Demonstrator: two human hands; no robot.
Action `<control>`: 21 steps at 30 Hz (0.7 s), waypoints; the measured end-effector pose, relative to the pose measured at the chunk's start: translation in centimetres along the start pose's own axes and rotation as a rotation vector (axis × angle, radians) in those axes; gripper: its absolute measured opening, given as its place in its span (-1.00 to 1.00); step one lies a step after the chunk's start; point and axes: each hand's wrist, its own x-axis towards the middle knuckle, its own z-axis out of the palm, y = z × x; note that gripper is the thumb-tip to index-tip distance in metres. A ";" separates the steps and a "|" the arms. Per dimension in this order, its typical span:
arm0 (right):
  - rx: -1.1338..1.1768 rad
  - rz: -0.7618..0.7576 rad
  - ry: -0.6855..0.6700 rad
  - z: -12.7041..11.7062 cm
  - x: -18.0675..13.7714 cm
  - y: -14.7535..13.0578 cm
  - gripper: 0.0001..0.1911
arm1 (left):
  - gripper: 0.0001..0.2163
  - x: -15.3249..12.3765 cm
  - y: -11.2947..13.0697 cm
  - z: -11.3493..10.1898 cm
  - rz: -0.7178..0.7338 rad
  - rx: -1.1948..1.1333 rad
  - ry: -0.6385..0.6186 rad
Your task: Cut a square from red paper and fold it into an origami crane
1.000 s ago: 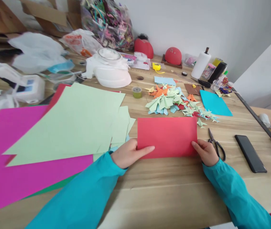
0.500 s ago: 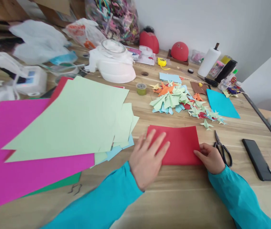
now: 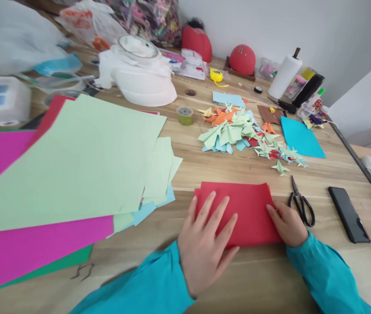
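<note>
Bottom centre of the frame, left hand (image 3: 205,244) lies flat, fingers spread, palm down on the red paper (image 3: 247,209), probably pinning it so it can't slide on the table (image 3: 270,279). Right hand (image 3: 286,224) is half curled, fingertips on the sheet's right edge; can't tell if the thumb's under it. Scissors (image 3: 299,203) and phone (image 3: 348,213) sit just right of it, handy. Further up, a pile of folded bits (image 3: 237,133); big green sheets (image 3: 74,161) fill the left.

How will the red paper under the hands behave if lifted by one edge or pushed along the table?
The red paper looks thin, lying flat under the left hand, so it would probably droop when lifted by an edge. It seems very light. On the smooth wooden table it would likely slide easily.
</note>
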 end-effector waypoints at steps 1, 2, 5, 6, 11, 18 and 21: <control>-0.035 0.002 0.014 0.0 -0.1 0.0 -0.59 | -0.56 0.1 0.1 -0.4 -0.023 -0.040 0.055; -0.060 0.010 0.025 -0.1 -0.2 0.0 -0.59 | -0.54 0.2 0.1 -0.7 -0.079 -0.081 0.117; -0.091 0.026 0.039 -0.2 -0.3 0.1 -0.62 | -0.52 0.3 0.3 -1.3 -0.354 -0.198 0.260; -0.098 0.027 0.045 -0.2 -0.4 0.1 -0.63 | -0.54 0.3 0.4 -1.4 -0.436 -0.242 0.269; -0.161 0.026 0.110 -0.1 -0.5 0.4 -0.68 | -0.69 0.0 0.0 -0.6 -0.527 -0.382 0.160; -0.282 -0.008 0.194 0.0 -0.7 1.0 -0.71 | -0.72 -0.4 -0.1 -0.2 -0.142 -0.062 0.171; -0.294 -0.040 0.207 0.2 -0.7 1.1 -0.70 | -0.69 -0.9 0.6 -0.2 -0.014 0.019 0.161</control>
